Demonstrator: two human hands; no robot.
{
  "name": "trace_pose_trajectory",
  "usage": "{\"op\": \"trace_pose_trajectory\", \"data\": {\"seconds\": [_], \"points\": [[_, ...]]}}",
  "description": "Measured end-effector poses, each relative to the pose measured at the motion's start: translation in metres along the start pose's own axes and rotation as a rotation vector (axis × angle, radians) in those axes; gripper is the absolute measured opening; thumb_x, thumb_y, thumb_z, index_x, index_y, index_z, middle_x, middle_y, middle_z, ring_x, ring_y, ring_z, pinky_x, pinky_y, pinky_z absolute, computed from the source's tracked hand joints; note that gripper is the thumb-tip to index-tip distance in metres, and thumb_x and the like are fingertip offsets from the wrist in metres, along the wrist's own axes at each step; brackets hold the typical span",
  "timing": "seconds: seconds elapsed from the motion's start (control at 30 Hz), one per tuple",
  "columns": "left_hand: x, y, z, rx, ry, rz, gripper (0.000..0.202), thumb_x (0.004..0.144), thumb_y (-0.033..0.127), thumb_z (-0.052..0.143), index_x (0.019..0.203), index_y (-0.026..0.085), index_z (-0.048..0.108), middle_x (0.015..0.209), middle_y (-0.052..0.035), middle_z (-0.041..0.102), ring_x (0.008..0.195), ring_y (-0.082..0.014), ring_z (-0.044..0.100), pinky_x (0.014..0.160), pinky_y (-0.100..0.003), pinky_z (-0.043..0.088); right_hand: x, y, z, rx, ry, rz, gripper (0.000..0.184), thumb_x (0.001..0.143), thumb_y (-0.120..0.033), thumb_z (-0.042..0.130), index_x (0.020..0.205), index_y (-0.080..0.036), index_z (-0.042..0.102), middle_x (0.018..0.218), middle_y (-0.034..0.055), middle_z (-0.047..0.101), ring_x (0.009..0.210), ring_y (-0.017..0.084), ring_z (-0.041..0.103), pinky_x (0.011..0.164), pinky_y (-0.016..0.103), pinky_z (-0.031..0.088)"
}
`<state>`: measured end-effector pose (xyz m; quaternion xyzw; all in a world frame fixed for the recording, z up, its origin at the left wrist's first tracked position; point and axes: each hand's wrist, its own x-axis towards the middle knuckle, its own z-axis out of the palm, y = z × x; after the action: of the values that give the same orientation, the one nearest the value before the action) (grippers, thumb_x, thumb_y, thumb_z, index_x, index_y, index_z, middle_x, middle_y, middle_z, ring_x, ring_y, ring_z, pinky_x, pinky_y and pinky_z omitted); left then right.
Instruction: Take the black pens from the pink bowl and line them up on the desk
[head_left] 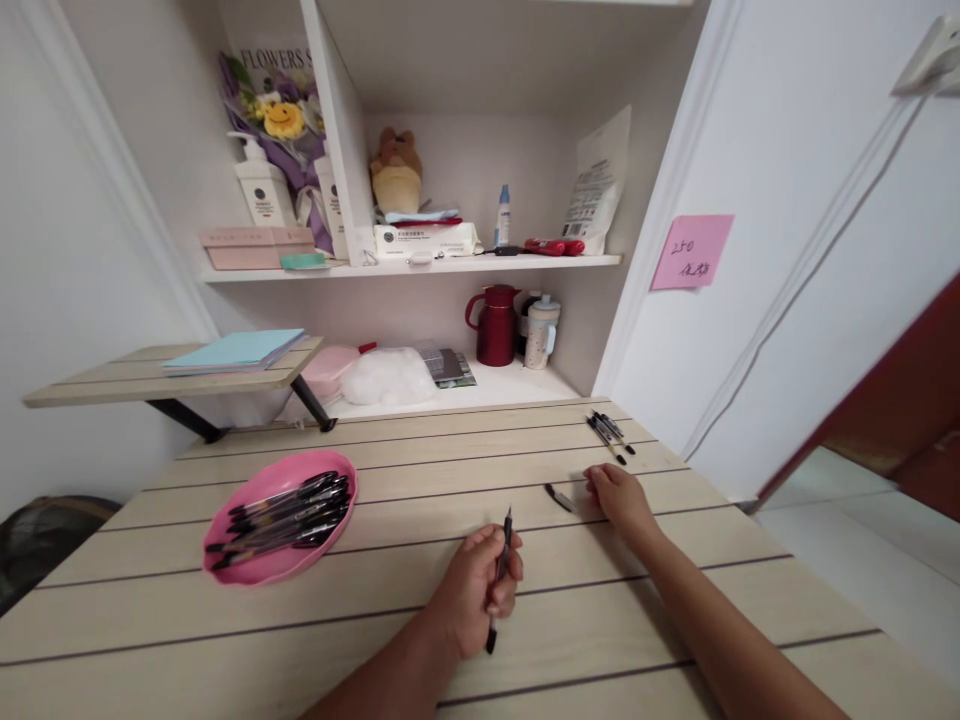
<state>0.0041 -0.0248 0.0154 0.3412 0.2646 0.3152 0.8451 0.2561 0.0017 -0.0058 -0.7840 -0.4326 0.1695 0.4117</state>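
My left hand (pixel 480 585) is wrapped round a black pen (pixel 504 550), its bare point directed up and away from me. The pen's dark lower end sticks out below the fist. Over the tabletop to the right, my right hand (pixel 619 500) has its fingers curled together at the near end of another pen (pixel 559 497). That one has a black end and a clear, blurred barrel, partly hidden by the fingers. Beyond the right hand lie several pens (pixel 609 435) side by side. A pink bowl (pixel 345 470) on the left holds many loose black pens (pixel 289 520).
The slatted table (pixel 420 480) meets a white shelf unit (pixel 480 262). A small raised stand (pixel 112 375) with blue paper (pixel 236 350) is at the left. A red jug (pixel 496 325) and a cup (pixel 541 332) stand at the back. A pink note (pixel 691 252) is on the wall.
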Motion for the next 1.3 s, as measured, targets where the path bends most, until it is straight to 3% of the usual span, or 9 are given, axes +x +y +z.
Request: {"op": "trace_pose_trajectory", "data": {"seconds": [0.07,0.27,0.43,0.67,1.3], "points": [[0.000,0.000,0.000,-0.001,0.003,-0.004,0.023,0.075,0.037,0.055,0.083,0.015,0.050,0.058,0.0035,0.051,0.032,0.0002,0.025,0.035,-0.017,0.008,0.009,0.010,-0.015,-0.051,0.012,0.016,0.034,0.077,-0.043,0.038,0.079,-0.017,0.060,0.067,0.0057,0.065,0.055,0.016,0.059,0.053,0.027,0.039],[0.001,0.000,0.000,-0.018,0.001,-0.008,0.024,0.074,0.038,0.056,0.083,0.016,0.051,0.058,0.0036,0.052,0.032,-0.0001,0.025,0.035,-0.017,0.008,0.033,0.030,-0.052,-0.546,0.145,0.032,0.031,0.075,-0.044,0.044,0.082,-0.021,0.063,0.073,0.0091,0.067,0.070,0.024,0.061,0.057,0.030,0.038],[0.002,-0.001,-0.002,-0.029,0.003,-0.018,0.025,0.074,0.038,0.057,0.083,0.016,0.051,0.058,0.0035,0.052,0.032,0.0000,0.025,0.035,-0.017,0.008,0.048,0.032,-0.045,-0.643,0.096,0.054,0.035,0.078,-0.042,0.042,0.092,-0.018,0.062,0.083,0.0137,0.066,0.079,0.025,0.061,0.061,0.031,0.041],[0.002,-0.002,0.000,-0.022,0.050,-0.032,0.022,0.077,0.037,0.053,0.084,0.016,0.051,0.060,0.0029,0.052,0.032,-0.0002,0.023,0.036,-0.018,0.007,0.058,0.026,-0.037,-0.754,0.059,0.026,0.031,0.080,-0.034,0.038,0.086,-0.014,0.061,0.090,0.0163,0.065,0.083,0.027,0.061,0.064,0.034,0.043],[0.000,0.001,0.002,-0.014,0.059,-0.038,0.023,0.078,0.038,0.051,0.083,0.016,0.052,0.060,0.0028,0.051,0.032,-0.0002,0.024,0.035,-0.017,0.008,0.062,0.028,-0.038,-0.681,0.094,0.080,0.034,0.079,-0.035,0.039,0.092,-0.013,0.060,0.087,0.0179,0.064,0.083,0.027,0.061,0.064,0.034,0.042]]}}
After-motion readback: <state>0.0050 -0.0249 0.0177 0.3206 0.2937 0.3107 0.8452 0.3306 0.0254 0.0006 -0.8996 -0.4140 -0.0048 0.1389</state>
